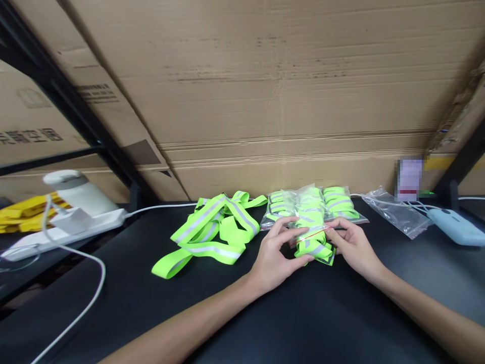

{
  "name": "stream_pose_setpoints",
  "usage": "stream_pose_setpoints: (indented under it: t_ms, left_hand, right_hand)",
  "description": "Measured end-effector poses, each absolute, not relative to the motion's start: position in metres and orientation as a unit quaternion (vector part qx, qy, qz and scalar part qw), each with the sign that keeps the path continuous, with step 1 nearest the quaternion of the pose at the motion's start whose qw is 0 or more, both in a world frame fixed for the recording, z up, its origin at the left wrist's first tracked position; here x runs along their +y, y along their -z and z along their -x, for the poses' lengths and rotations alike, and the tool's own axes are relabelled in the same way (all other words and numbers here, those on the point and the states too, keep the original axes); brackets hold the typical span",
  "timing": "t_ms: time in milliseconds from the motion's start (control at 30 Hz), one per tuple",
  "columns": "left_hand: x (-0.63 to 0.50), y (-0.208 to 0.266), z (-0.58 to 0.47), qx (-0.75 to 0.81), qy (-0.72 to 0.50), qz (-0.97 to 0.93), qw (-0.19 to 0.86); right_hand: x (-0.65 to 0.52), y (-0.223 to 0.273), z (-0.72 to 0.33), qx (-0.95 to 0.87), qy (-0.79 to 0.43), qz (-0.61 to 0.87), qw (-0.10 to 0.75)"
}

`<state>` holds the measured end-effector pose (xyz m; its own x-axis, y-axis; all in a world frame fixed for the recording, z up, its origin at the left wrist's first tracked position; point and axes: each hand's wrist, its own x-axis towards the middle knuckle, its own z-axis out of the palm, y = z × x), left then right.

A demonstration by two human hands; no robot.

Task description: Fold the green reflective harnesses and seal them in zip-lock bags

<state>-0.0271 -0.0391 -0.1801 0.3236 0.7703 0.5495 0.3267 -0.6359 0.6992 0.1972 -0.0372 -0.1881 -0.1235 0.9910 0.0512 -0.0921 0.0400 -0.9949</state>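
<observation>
A folded neon-yellow reflective strap (313, 246) lies partly inside a clear zip bag (310, 199), its near end sticking out past the red seal line. My left hand (278, 253) is closed around the left side of the strap and the bag's mouth. With thumb and fingers, my right hand (352, 245) pinches the right edge of the bag's opening. Two packed bags of the same strap, a left one (277, 205) and a right one (339, 202), lie just behind. A loose, tangled reflective strap (215, 247) rests left of my hands.
An empty clear bag (397, 210) lies to the right, beside a light blue device (456, 227) with a cord. On the left are a white power strip (64, 235), a cable (100, 283) and yellow packets (28, 212). Cardboard (284, 101) stands behind the black table (235, 323).
</observation>
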Motion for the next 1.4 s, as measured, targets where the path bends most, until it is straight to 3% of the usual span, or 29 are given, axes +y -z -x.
stream_pose_setpoints:
  t_ms: [267,567,1000,1267,1400]
  left_hand:
    - [-0.037,0.181,0.026,0.349,-0.522,-0.746,0.221]
    - [-0.031,0.179,0.03,0.344,-0.565,-0.71,0.241]
    - [-0.046,0.175,0.028,0.238,-0.517,-0.812,0.129]
    - [-0.044,0.176,0.027,0.33,-0.475,-0.815,0.029]
    - [-0.043,0.177,0.026,0.342,-0.469,-0.814,0.008]
  right_hand:
    - [-0.051,0.175,-0.188,-0.534,-0.584,0.436,0.429]
    - [-0.059,0.169,-0.185,-0.534,-0.619,0.345,0.461]
    - [-0.052,0.182,-0.189,-0.577,-0.491,0.443,0.479]
    - [-0.063,0.179,-0.186,-0.731,-0.311,0.453,0.404]
    - [-0.07,0.175,-0.181,-0.76,-0.283,0.431,0.396]
